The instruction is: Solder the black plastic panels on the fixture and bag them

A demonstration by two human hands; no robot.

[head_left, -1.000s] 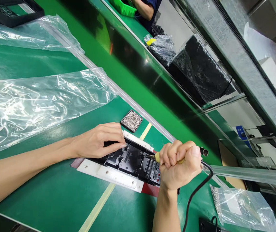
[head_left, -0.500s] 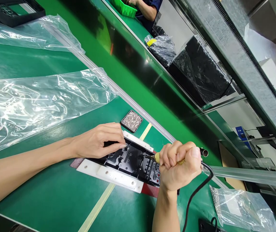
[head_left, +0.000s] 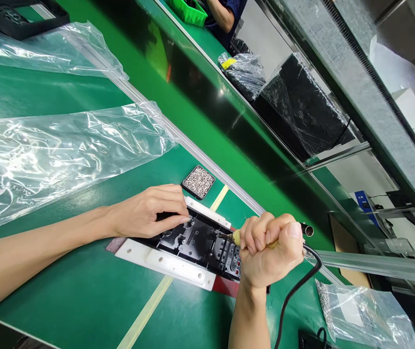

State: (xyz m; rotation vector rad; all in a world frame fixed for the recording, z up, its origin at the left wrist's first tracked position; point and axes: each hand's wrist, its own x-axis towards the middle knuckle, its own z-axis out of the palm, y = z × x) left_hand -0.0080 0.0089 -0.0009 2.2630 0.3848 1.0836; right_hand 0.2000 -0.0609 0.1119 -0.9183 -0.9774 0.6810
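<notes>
A black plastic housing [head_left: 192, 242] lies in a fixture with white side blocks [head_left: 163, 264] on the green bench. My right hand [head_left: 270, 247] is wrapped round the yellow handle of a soldering iron [head_left: 235, 237], whose thin tip points left and meets the housing's inner face. From its back end a black cord [head_left: 294, 286] hangs down. My left hand [head_left: 156, 211] rests over the housing's left end, thumb and forefinger drawn together; whatever they pinch is hidden. Beyond the fixture sits a small black tray [head_left: 198, 182] full of tiny metal pieces.
Clear plastic bags [head_left: 65, 160] spread over the left of the bench. Another bag [head_left: 367, 310] lies at lower right. A metal rail [head_left: 200, 157] edges the green belt. Across it are a co-worker's arm [head_left: 222, 14], a green bin [head_left: 189, 12] and a wrapped black part [head_left: 301, 106].
Both my hands and the soldering iron stay where they were. The co-worker's hand has drawn away from the green bin.
</notes>
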